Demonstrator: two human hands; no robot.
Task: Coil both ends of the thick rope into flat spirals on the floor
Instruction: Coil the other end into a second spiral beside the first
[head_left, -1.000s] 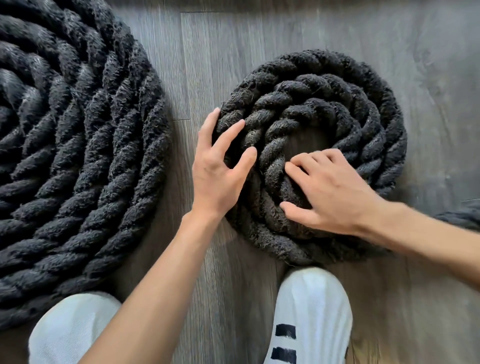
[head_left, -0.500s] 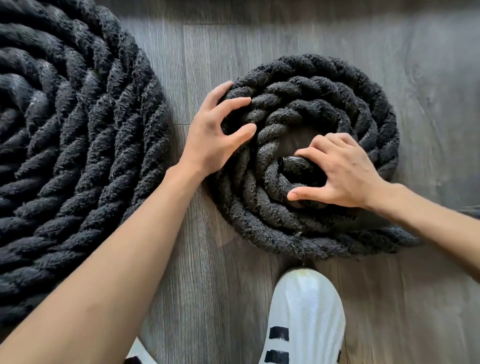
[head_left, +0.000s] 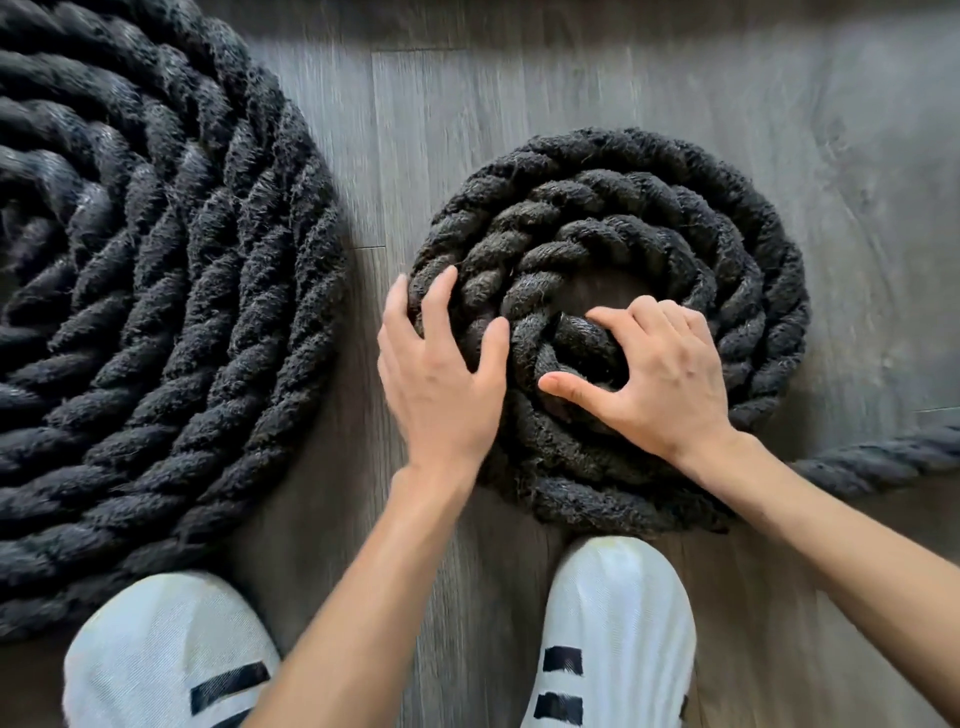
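Rope (head_left: 883, 462), thick, black, fuzzy three-strand twist, lies on grey wood-grain plank floor (head_left: 519, 104). Large spiral (head_left: 182, 312), flat and tight, many turns, fills floor's left side. Small spiral (head_left: 675, 208), round, few turns, sits mid-floor, apart from it, with tail running off to right edge. Left hand (head_left: 441, 384) spread, fingers pressing small spiral's left rim; slightly blurred, so possibly hooking outer turn. Right hand (head_left: 670, 384) pinches smooth-looking rope end (head_left: 582, 338) at spiral's centre between thumb and curled fingers. White shoes with black stripes, left shoe (head_left: 166, 649) and right shoe (head_left: 618, 623), at near edge.
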